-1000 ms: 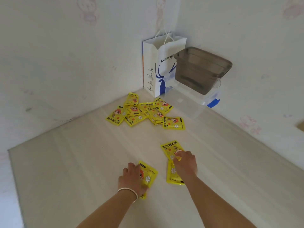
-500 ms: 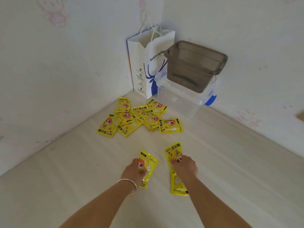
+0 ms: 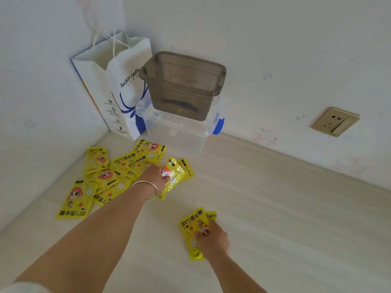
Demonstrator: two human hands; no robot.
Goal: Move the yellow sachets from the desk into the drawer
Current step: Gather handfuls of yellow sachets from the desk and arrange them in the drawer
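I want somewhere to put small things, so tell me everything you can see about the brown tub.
The brown tub is a rectangular bin of smoky, see-through plastic with rounded corners, a thick rim and no lid. It sits upright on a clear lidded box in the desk's far corner, beside a white paper bag. Something dark lies at its bottom; what it is cannot be told. Neither hand touches it.

On the pale wooden desk, the left hand grips yellow printed sachets at the edge of a scattered pile of yellow sachets. The right hand holds two more yellow sachets against the desk. A white paper bag with blue print stands in the corner beside a smoky brown plastic bin stacked on a clear plastic box.
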